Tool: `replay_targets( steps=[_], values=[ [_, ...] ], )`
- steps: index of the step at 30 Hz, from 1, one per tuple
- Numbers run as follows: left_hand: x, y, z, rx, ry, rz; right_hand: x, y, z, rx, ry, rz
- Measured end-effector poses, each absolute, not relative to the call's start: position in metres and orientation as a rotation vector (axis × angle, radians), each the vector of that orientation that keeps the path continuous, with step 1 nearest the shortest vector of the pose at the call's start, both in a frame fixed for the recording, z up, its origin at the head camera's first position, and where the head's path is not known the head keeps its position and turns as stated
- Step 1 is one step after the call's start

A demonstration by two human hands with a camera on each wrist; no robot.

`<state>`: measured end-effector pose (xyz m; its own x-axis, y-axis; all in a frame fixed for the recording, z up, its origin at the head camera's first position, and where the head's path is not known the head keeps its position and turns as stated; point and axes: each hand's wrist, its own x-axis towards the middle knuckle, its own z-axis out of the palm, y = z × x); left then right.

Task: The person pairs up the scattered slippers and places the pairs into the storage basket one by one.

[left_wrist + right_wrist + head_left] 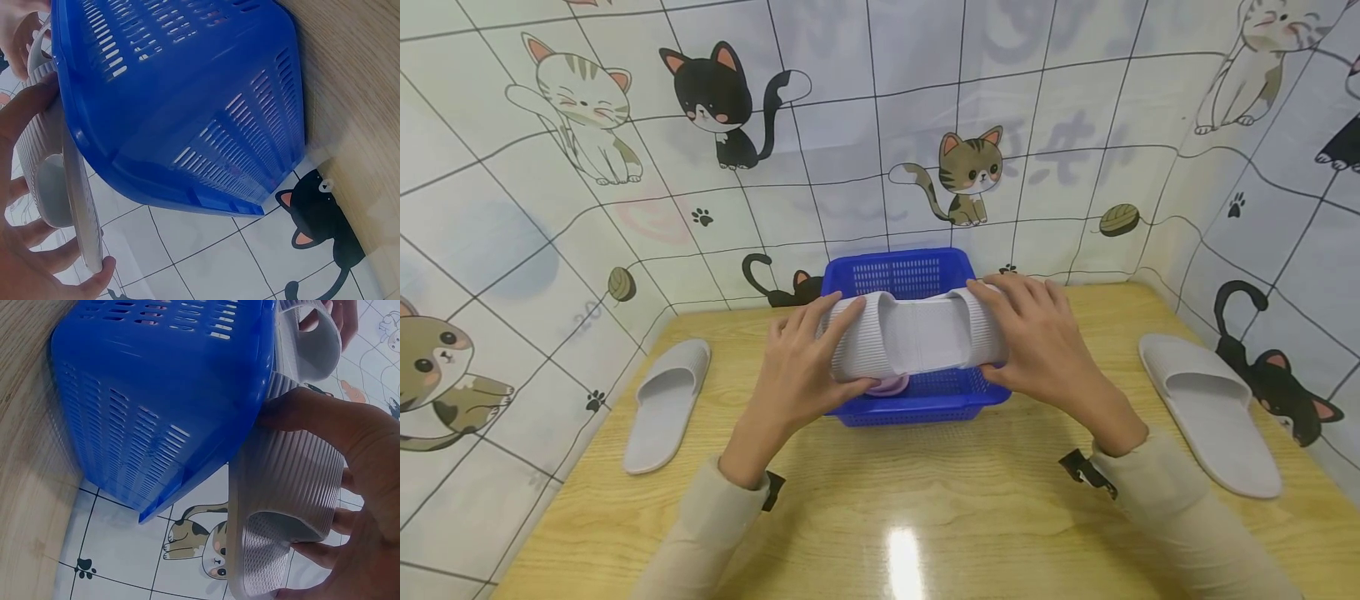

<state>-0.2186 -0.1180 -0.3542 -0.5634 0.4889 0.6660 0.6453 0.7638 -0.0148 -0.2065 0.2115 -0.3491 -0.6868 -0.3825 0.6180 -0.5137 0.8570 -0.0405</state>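
Over the blue basket (917,408), two light grey slippers (925,333) lie in line, their ribbed straps at opposite outer ends; how their soles meet in the middle cannot be told. My left hand (801,354) grips the left strap end, thumb below and fingers over the top. At the other end, my right hand (1037,337) holds the right slipper (294,475) around its strap. In both wrist views the slippers sit right by the basket's rim. A pink item (889,385), mostly hidden by the slippers, shows inside the basket.
One grey slipper (670,404) lies on the wooden table (850,500) at the left. Another grey slipper (1210,412) lies at the right, close to the side wall. A cat-patterned tile covering (850,183) rises behind the basket.
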Motion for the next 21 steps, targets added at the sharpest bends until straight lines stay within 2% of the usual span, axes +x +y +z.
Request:
replay_targets(
  steps=[21],
  values=[
    [-0.2167,-0.1138,-0.3545,-0.834,-2.308,-0.324,-0.2043,0.2064,-0.3513,0.662,-2.388,0.283]
  ],
)
